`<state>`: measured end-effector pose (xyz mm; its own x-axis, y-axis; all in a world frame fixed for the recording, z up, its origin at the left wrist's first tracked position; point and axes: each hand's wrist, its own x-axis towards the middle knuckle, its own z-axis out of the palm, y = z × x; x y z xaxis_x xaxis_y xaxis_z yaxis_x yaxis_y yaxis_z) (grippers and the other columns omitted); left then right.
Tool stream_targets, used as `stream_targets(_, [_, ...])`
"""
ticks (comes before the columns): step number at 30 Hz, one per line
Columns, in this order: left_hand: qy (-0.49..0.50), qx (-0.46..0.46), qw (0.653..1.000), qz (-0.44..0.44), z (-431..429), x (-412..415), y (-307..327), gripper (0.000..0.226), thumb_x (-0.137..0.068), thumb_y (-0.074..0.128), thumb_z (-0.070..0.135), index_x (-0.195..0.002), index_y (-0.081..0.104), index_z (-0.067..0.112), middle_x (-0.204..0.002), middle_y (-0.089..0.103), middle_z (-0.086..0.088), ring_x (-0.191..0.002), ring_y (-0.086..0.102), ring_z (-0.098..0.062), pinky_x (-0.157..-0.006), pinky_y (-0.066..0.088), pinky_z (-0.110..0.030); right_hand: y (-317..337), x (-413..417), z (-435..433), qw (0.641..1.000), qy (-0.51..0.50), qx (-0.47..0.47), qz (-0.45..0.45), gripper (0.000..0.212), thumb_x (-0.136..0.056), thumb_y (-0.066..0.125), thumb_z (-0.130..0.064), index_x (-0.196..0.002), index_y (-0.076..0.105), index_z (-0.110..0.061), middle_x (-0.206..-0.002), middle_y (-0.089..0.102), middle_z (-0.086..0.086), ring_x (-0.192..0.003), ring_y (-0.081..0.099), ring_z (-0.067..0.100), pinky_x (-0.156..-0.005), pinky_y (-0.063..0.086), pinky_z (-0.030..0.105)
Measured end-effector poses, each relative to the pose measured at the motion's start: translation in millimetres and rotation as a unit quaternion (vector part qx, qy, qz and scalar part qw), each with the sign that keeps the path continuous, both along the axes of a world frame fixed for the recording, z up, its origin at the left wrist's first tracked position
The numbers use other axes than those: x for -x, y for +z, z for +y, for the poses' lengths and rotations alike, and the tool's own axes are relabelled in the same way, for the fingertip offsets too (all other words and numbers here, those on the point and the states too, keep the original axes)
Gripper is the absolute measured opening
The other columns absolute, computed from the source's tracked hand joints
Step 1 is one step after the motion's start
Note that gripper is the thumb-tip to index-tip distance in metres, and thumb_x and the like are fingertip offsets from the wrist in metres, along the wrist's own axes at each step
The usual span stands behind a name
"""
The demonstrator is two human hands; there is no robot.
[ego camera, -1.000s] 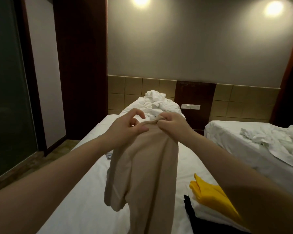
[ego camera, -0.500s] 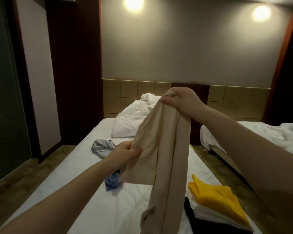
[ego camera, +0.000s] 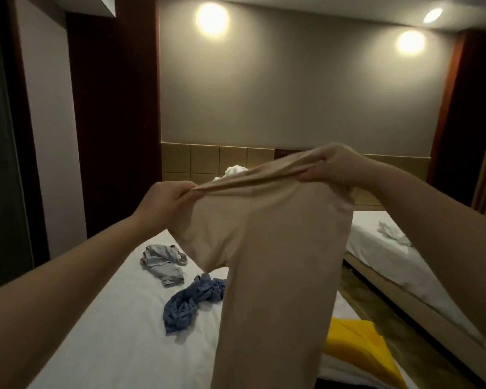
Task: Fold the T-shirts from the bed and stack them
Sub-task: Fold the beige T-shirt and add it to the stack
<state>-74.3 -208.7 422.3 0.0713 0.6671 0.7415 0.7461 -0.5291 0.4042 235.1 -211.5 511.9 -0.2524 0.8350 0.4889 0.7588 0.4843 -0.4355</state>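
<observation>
I hold a beige T-shirt (ego camera: pixel 267 248) up in the air over the bed (ego camera: pixel 110 318). My left hand (ego camera: pixel 163 203) grips one end of its top edge, and my right hand (ego camera: pixel 331 167) grips the other end, higher and further right. The cloth is stretched between them and hangs down, one short sleeve drooping at the left. On the white sheet below lie a crumpled grey T-shirt (ego camera: pixel 163 261) and a crumpled blue T-shirt (ego camera: pixel 191 304). A folded yellow T-shirt (ego camera: pixel 359 343) tops a stack at the lower right, partly hidden by the beige cloth.
White pillows or bedding (ego camera: pixel 235 171) lie at the head of the bed, mostly hidden by the shirt. A second bed (ego camera: pixel 385 262) with a rumpled cloth stands to the right across a narrow floor gap. A dark wooden panel and a glass door are on the left.
My left hand has risen and moved left, my right hand has moved right, and the beige T-shirt is now spread wide between them. The view has tilted so the grey and blue shirts show fully.
</observation>
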Motion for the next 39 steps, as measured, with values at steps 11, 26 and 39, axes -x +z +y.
stream_targets(11, [0.074, 0.046, 0.994, 0.073, -14.1, 11.5, -10.7, 0.023, -0.095, 0.049, 0.026, -0.086, 0.070, 0.022, -0.077, 0.063, -0.003, -0.079, 0.058, -0.024, -0.071, 0.045, -0.040, -35.3, 13.4, -10.2, 0.994, 0.060, -0.087, 0.007, 0.016, -0.082, 0.069, -0.024, -0.096, 0.074, -0.018, -0.088, 0.070, -0.005, -0.082, 0.062, -0.003, -0.077, 0.046, 0.012])
stream_targets(26, [-0.026, 0.169, 0.985, -0.004, -26.2, 5.1, -0.5, 0.020, -0.093, 0.053, 0.021, -0.079, 0.065, 0.029, -0.077, 0.062, -0.008, -0.057, 0.059, -0.015, -0.045, 0.047, -0.013, -41.6, -16.9, -22.2, 0.929, 0.072, 0.347, -0.111, 0.070, -0.046, 0.088, -0.032, -0.109, 0.060, -0.016, -0.094, 0.073, 0.004, -0.084, 0.071, 0.021, -0.066, 0.058, 0.034])
stream_targets(39, [-0.042, 0.247, 0.946, -0.206, 83.5, 0.6, -32.4, 0.013, -0.093, 0.051, 0.005, -0.099, 0.063, 0.004, -0.078, 0.060, -0.007, -0.051, 0.063, -0.002, -0.046, 0.045, -0.007, -78.1, 18.3, 120.7, 0.977, -0.082, -0.007, -0.195, 0.027, -0.088, 0.059, -0.031, -0.106, 0.067, -0.013, -0.101, 0.066, 0.005, -0.098, 0.060, 0.023, -0.085, 0.046, 0.032])
